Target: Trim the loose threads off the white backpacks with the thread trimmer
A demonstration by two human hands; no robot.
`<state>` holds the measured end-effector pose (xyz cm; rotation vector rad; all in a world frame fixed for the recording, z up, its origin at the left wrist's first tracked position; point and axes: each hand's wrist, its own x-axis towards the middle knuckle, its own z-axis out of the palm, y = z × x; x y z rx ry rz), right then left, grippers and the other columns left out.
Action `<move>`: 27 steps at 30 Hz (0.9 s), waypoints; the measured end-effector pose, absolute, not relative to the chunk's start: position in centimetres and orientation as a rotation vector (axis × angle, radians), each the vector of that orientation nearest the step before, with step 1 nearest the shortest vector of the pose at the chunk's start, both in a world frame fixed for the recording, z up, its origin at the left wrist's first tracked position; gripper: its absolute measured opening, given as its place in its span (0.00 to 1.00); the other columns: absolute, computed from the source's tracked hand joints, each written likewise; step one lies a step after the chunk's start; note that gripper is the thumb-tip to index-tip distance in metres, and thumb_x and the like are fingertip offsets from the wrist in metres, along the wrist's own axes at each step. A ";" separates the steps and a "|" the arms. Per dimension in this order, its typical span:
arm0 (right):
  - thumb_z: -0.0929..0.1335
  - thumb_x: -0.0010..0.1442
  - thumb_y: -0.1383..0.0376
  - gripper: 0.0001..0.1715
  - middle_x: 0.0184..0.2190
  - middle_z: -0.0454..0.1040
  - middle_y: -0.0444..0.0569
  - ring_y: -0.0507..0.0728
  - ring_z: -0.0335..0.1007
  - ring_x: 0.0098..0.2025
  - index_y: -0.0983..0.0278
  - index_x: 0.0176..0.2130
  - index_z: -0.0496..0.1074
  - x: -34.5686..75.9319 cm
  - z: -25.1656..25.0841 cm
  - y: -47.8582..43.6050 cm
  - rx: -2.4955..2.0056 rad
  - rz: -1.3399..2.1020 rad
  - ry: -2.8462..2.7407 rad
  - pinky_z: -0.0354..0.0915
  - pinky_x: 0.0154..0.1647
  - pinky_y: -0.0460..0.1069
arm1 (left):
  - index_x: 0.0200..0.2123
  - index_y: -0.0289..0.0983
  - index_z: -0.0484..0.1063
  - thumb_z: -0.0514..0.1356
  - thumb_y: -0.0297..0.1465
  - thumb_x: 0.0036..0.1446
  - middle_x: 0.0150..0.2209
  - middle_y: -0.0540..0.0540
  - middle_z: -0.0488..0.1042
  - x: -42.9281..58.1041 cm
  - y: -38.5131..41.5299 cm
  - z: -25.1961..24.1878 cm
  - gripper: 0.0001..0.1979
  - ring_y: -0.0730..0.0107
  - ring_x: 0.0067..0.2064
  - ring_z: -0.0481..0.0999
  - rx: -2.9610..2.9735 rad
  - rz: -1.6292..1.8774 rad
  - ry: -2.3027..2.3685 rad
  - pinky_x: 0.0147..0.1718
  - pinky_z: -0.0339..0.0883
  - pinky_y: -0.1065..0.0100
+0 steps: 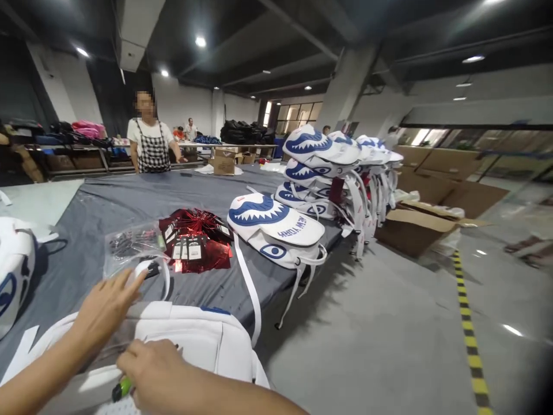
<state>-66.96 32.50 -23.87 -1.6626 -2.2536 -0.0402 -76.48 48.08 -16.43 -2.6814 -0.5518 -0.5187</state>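
Observation:
A white backpack lies on the dark-covered table in front of me. My left hand is over its far left part, fingers stretched out, with nothing seen in it. Bent over the same backpack is my right hand, closed on a small green-and-black tool. Its kind cannot be made out, as the fingers cover most of it. Just beyond my left fingertips are a white strap with a black buckle and a clear plastic bag of small dark pieces. Shiny red packets with tags lie beside the bag.
A white backpack with a blue shark mouth rests at the table's right edge, straps hanging over. Behind it stand stacked similar backpacks. Another white bag is at left. A person stands across the table. Cardboard boxes sit right.

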 end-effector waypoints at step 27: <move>0.66 0.64 0.65 0.11 0.43 0.73 0.45 0.56 0.74 0.35 0.66 0.46 0.67 -66.9 -21.5 31.2 -1.671 0.088 -2.316 0.66 0.22 0.51 | 0.71 0.47 0.45 0.53 0.33 0.60 0.67 0.32 0.57 -81.4 48.5 -21.3 0.37 0.40 0.60 0.68 -2.668 -0.356 -0.212 0.52 0.61 0.42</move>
